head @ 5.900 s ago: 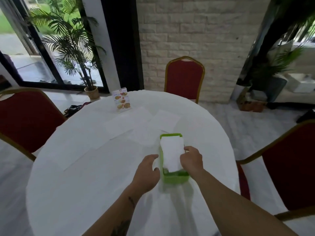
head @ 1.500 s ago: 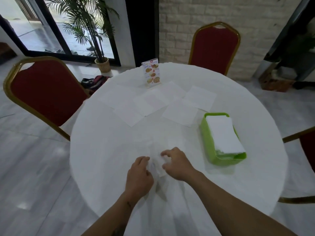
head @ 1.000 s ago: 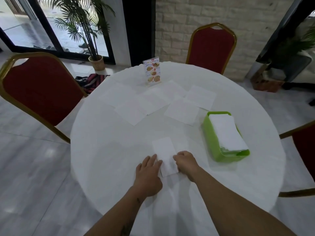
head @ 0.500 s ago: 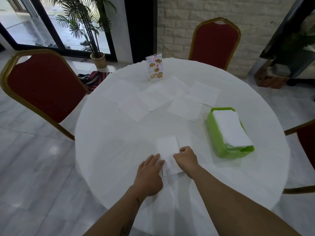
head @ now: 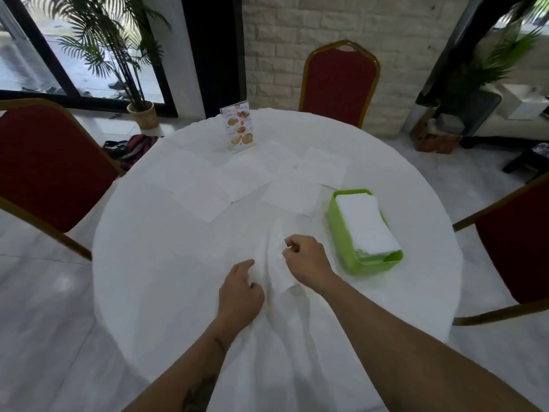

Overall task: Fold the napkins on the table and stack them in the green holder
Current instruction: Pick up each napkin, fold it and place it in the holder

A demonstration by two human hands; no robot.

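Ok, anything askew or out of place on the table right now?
Nothing damaged or spilled. The folded stack sits slightly skewed in the green holder, and the unfolded napkins overlap untidily near the menu card.

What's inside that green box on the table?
The green holder contains a stack of folded white napkins reaching above its rim. How many there are, and whether anything lies beneath them, is hidden by the top napkin.

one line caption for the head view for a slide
Both hands, left hand and right hand, fold a white napkin beside the green holder on a round table.
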